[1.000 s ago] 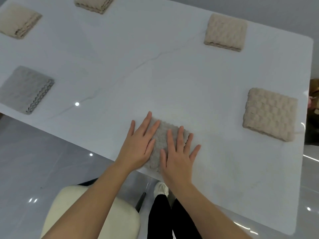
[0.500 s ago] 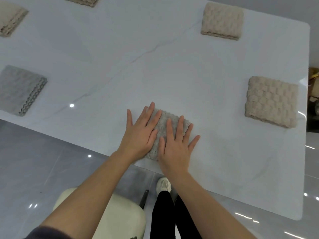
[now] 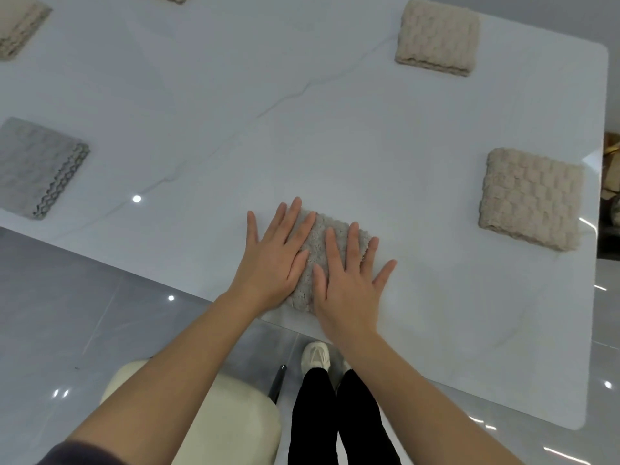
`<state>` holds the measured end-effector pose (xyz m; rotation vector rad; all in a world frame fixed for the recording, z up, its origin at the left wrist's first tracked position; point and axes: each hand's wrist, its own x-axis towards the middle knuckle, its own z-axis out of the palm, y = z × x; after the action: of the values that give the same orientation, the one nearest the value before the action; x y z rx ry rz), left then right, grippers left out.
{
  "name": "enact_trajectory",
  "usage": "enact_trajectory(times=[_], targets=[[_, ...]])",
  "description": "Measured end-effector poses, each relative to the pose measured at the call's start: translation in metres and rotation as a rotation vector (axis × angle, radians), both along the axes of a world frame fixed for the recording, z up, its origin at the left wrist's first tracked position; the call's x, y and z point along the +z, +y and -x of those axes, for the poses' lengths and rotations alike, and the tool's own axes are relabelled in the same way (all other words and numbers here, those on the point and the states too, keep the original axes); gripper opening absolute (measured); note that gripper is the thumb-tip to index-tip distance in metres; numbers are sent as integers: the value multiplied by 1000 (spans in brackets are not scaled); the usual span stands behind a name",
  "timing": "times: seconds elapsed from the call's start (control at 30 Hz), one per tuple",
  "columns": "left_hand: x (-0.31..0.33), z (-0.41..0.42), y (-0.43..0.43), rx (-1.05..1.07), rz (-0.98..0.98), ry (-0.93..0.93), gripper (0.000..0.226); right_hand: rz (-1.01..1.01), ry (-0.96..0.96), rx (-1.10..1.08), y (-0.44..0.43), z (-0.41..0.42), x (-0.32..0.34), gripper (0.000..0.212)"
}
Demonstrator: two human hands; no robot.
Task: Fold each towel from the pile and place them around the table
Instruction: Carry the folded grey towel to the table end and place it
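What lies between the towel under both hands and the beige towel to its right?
Only bare white tabletop lies between the pressed towel and the beige towel, as the head view shows.

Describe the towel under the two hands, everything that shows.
The towel is a small folded square of grey-beige cloth with a nubby, bumpy pile that looks soft and thick. Its far edge looks wavy. It lies flat on the white table, close to the near edge. The left hand and right hand press on it side by side with straight, spread fingers and cover most of it. Nothing else touches it.
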<state>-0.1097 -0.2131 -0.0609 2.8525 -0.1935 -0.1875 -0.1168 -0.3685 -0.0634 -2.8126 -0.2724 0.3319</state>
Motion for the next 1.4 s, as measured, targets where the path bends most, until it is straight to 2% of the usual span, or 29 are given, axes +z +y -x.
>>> enact_trajectory(times=[0.07,0.13,0.27,0.4,0.5,0.63,0.77,1.0,1.07,1.13,1.23,1.3,1.4], targets=[[9,7,8,21,20,-43,61,-29,32,39,-22,-11,10,59],[19,19,18,-60,17,-122,62,-108,33,124,-45,-35,21,59],[24,30,38,-672,-38,-227,53,-148,-7,481,-60,-93,29,56],[11,17,29,-1003,-71,-217,56,-108,-42,823,-42,-118,21,56],[2,2,17,-1130,-65,-216,51,-66,-42,989,-28,-124,14,55],[-3,-14,11,-1162,-74,-225,47,-2,-40,1096,-20,-130,4,54],[-6,-16,13,-1154,-63,-231,47,13,-80,1131,-20,-130,0,54],[-1,-8,11,-1063,-35,-214,51,8,-111,1025,-22,-123,3,54],[10,1,21,-893,19,-183,55,-16,-137,861,-30,-113,13,56],[20,11,35,-583,76,-194,54,-40,-171,637,-36,-94,22,59],[24,16,32,-143,15,-183,59,7,-163,405,-26,-54,23,64],[14,15,9,-45,-41,-177,62,21,-151,344,-13,-34,14,66],[-1,14,-9,-56,-94,-123,62,56,-155,310,-6,-21,0,65]])
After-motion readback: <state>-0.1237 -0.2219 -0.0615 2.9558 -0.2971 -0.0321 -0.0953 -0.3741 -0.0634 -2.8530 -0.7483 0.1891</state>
